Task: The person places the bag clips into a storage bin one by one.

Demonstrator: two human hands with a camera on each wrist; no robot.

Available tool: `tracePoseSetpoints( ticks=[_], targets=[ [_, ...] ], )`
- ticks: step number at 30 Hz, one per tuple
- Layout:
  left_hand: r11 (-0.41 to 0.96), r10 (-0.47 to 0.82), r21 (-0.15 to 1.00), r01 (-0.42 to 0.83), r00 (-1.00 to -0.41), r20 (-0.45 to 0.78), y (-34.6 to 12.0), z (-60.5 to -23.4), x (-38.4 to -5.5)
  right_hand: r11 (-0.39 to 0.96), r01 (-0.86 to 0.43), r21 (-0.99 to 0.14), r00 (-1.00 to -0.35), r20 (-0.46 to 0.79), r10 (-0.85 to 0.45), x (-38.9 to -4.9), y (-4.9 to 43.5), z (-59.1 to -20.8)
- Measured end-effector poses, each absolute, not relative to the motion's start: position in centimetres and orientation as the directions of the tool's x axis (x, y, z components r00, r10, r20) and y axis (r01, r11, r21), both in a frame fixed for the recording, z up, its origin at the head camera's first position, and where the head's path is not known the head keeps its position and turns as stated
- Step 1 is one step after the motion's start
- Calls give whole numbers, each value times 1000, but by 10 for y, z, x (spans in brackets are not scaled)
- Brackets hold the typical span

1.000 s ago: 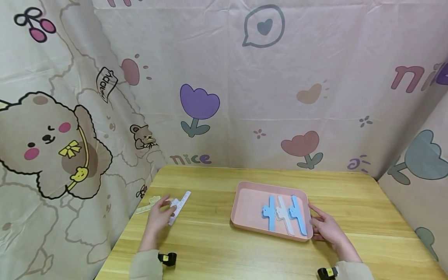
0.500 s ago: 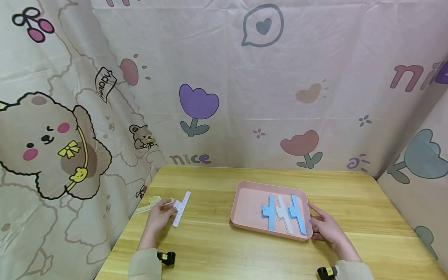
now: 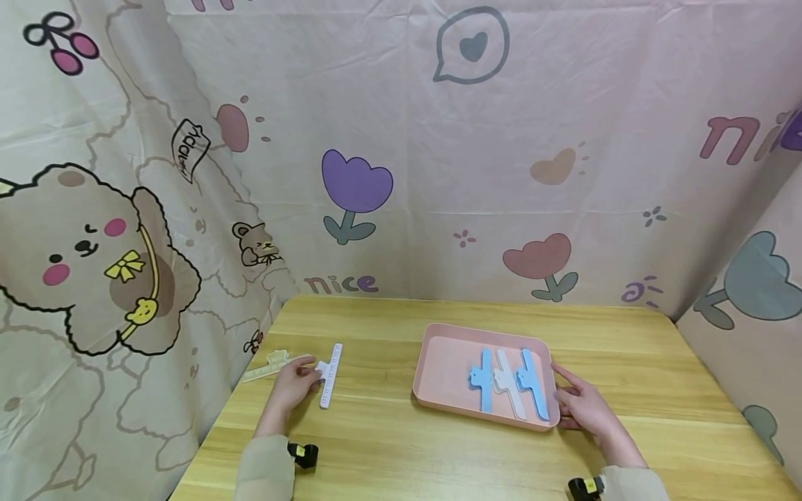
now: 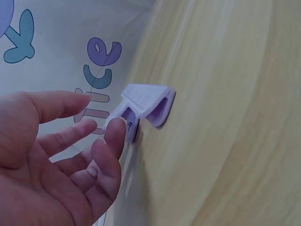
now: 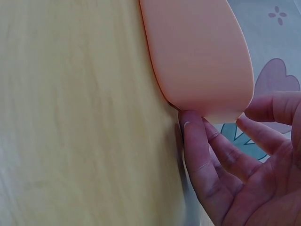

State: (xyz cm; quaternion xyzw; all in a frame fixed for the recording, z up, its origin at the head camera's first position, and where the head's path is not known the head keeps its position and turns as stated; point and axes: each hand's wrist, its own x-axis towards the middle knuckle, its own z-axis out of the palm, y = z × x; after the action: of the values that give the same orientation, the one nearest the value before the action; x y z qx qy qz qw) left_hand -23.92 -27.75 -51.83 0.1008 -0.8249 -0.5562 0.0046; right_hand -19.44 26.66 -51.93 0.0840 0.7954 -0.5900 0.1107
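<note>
My left hand (image 3: 303, 379) lies on the wooden table (image 3: 388, 445) at the left, fingers nearly straight. In the left wrist view one fingertip (image 4: 116, 129) touches the tab of a pale lavender-white clip (image 4: 149, 101); that clip (image 3: 329, 375) lies almost straight along the table. A yellowish clip (image 3: 271, 365) lies just behind the hand. My right hand (image 3: 567, 402) rests against the right outer wall of a pink tray (image 3: 441, 365), fingers loose on the tray (image 5: 197, 56). In the tray lie a blue clip (image 3: 482, 386), a white clip (image 3: 509, 387) and another blue clip (image 3: 534, 387), side by side.
Patterned cloth walls (image 3: 401, 174) enclose the table at the back, left and right. The cloth on the left hangs close behind the yellowish clip. Bare wood lies between the white clip and the tray, and along the front edge.
The white clip has swung from a slant to nearly straight and slid a little right and nearer under my left fingertips. My right hand and the tray have stayed put.
</note>
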Motion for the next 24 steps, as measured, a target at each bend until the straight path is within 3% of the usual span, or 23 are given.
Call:
tracePoseSetpoints(
  ticks=[24],
  targets=[
    [347, -151, 921, -175, -980, -129, -283, -531, -252, 251, 258, -933, -962, -273, -23, -195, 272, -523]
  ],
)
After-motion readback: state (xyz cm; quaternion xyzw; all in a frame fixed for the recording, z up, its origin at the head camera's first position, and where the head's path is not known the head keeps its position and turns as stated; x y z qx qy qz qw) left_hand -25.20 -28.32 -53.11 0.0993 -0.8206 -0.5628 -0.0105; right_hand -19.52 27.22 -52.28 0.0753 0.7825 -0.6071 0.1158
